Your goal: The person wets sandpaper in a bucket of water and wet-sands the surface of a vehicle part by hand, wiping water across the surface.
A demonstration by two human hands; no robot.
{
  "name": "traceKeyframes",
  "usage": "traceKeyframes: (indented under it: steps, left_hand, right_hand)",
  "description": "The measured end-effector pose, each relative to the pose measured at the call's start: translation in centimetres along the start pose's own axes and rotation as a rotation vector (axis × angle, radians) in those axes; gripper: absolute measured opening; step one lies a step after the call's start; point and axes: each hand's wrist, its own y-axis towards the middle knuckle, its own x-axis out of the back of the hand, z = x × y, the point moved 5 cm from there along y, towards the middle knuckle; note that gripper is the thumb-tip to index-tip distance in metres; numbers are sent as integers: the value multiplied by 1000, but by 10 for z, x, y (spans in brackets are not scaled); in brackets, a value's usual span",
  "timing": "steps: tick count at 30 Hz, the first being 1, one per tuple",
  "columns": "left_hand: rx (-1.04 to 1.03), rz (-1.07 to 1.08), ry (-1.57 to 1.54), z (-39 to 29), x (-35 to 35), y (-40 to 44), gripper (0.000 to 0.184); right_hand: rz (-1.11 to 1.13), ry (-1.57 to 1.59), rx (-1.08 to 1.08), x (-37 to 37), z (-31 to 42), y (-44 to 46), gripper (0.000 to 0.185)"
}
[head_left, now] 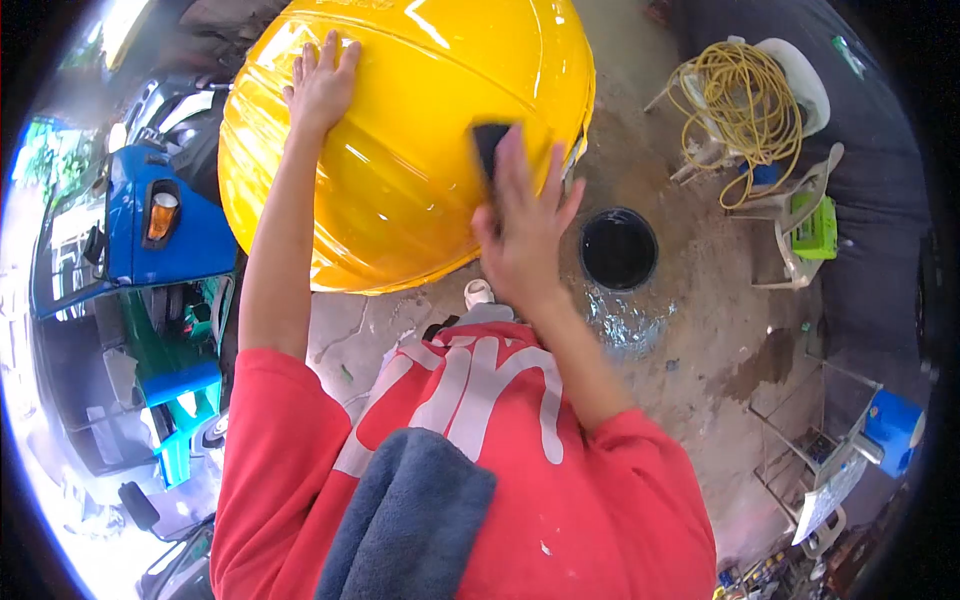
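A large glossy yellow panel (400, 130), ridged and curved like a vehicle hood, stands in front of me. My left hand (325, 88) lies flat on its upper left part, fingers stretched out and holding nothing. Near the panel's right side is my right hand (525, 225), blurred by motion, its fingers partly spread. A flat black pad (489, 150) is held at its finger side against the yellow surface; the exact grip is smeared. A dark blue-grey towel (410, 520) hangs over the front of my red shirt.
A round black bucket (619, 250) stands on the wet concrete floor (690, 400) to the right. Beyond it, a coiled yellow hose (745, 105) lies on a white chair, near a green basket (815, 230). A blue vehicle (130, 230) is at left, a metal frame (815, 440) at lower right.
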Motion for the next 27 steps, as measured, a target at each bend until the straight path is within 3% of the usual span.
traceKeyframes:
  steps: [2, 4, 6, 11, 14, 16, 18, 23, 27]
  left_hand:
    - [2, 3, -7, 1, -2, -6, 75]
    - [23, 7, 2, 3, -3, -1, 75]
    - [10, -2, 9, 4, -5, 1, 75]
    - [-28, 27, 86, 12, -14, 5, 75]
    - [-10, 21, 95, 4, -7, 3, 75]
    - [43, 4, 18, -4, -1, -6, 75]
    - [27, 11, 31, 1, -5, -5, 74]
    - [9, 10, 79, 9, -10, 7, 74]
    - [9, 29, 69, 11, -7, -7, 74]
  right_hand:
    - [-130, 53, -94, 4, -13, 22, 84]
    - [-109, 67, -79, 4, 10, -4, 82]
    - [79, 77, -44, -4, 30, -28, 69]
    - [-110, 33, -157, 7, 0, 28, 75]
    - [39, 72, -61, -3, 40, -20, 69]
    - [58, 7, -65, 4, 34, -2, 68]
    - [-113, -157, -76, 13, 9, 37, 73]
    - [34, 18, 10, 7, 52, -1, 66]
    - [-139, -234, -55, 59, -10, 60, 58]
